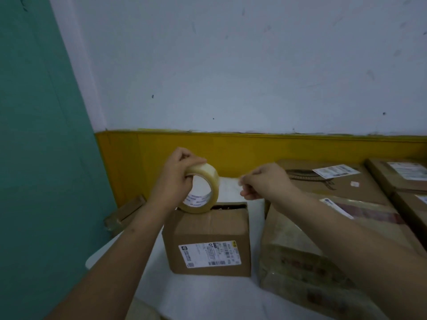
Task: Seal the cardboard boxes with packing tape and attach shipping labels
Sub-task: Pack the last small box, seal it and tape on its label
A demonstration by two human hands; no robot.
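Note:
A small cardboard box (208,239) stands on the white table (147,269), its top flaps slightly apart at the far edge, a white shipping label (209,254) on its near side. My left hand (176,175) grips a roll of clear packing tape (203,189) just above the box's far left corner. A strip of tape (228,184) stretches from the roll to the right. My right hand (263,181) pinches the strip's free end, above and right of the box.
A bigger taped box (298,257) lies right of the small one. Several labelled boxes (335,181) fill the back right. A flattened piece of cardboard (124,214) leans at the left by the teal wall. A yellow band runs along the wall behind.

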